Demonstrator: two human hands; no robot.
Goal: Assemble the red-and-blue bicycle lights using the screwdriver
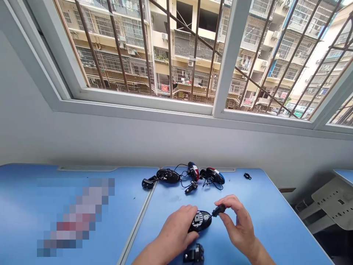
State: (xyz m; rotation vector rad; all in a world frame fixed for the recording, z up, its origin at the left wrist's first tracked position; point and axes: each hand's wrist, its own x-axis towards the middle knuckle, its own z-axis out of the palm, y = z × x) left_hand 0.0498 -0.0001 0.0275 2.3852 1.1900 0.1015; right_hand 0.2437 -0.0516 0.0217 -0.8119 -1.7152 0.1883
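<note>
Near the middle of the blue table, my left hand grips a glossy black oval device with a pale slotted face, its fingers over the left end. To the right, my right hand pinches a small black part between thumb and fingertips, beside the device's right end. A thin dark link seems to join the two. Below the device, a black clamp-like piece lies close to my left hand.
Behind my hands lie a black oval device, two with red, white and blue colouring, cables and a black bracket. A black ring lies at the back right. A seam divides the tabletop; a pixelated patch covers the left.
</note>
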